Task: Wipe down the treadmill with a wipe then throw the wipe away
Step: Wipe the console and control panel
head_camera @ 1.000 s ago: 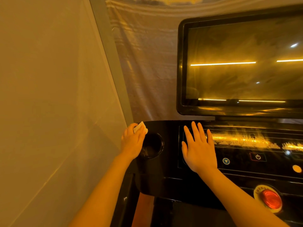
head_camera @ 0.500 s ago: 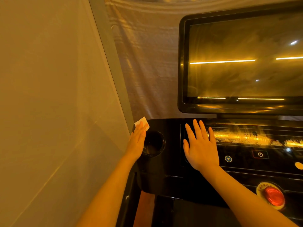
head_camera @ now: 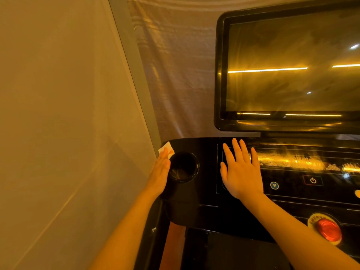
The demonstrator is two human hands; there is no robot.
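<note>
Left hand (head_camera: 160, 172), flat, presses small white wipe (head_camera: 166, 150) at glossy black treadmill console's (head_camera: 206, 191) left corner, beside round cup holder (head_camera: 183, 166); right hand (head_camera: 240, 170) splayed, empty, rightward.

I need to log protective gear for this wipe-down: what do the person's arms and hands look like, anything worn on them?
Nothing worn shows. The left hand and right hand are bare: no gloves, rings, watch or bands are visible. Both forearms are uncovered up to the picture's bottom edge, so no sleeve or cuff appears in view. The nails look short and plain, though the amber light hides fine detail.
</note>
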